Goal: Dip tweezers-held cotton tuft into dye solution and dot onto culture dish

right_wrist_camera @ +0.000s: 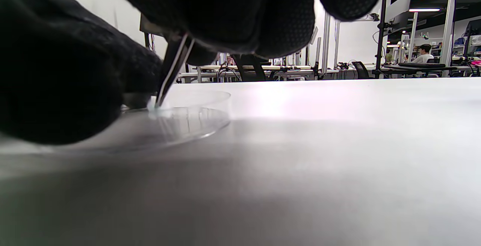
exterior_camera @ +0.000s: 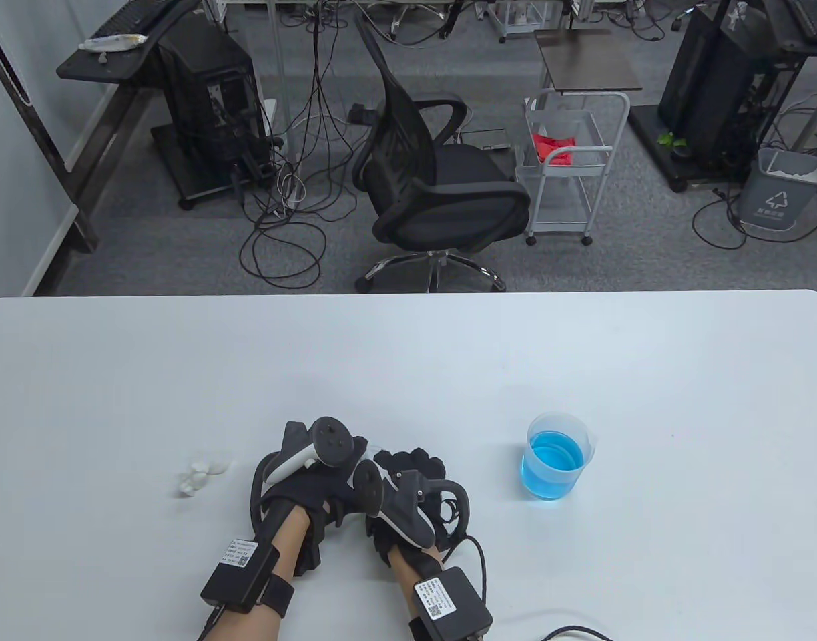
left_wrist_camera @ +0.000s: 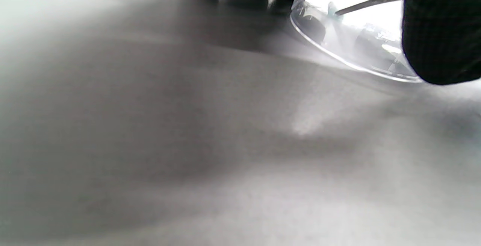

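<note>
Thin metal tweezers (right_wrist_camera: 173, 71) touch the round clear dish (right_wrist_camera: 195, 120)

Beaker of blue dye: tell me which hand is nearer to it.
Right. The right hand sits just left of the beaker of blue dye, with bare table between them. The left hand lies farther left, beyond the right hand.

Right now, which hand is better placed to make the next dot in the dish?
The right hand. It holds the tweezers, whose tip with the cotton is already in the dish; the left hand only rests beside it.
</note>
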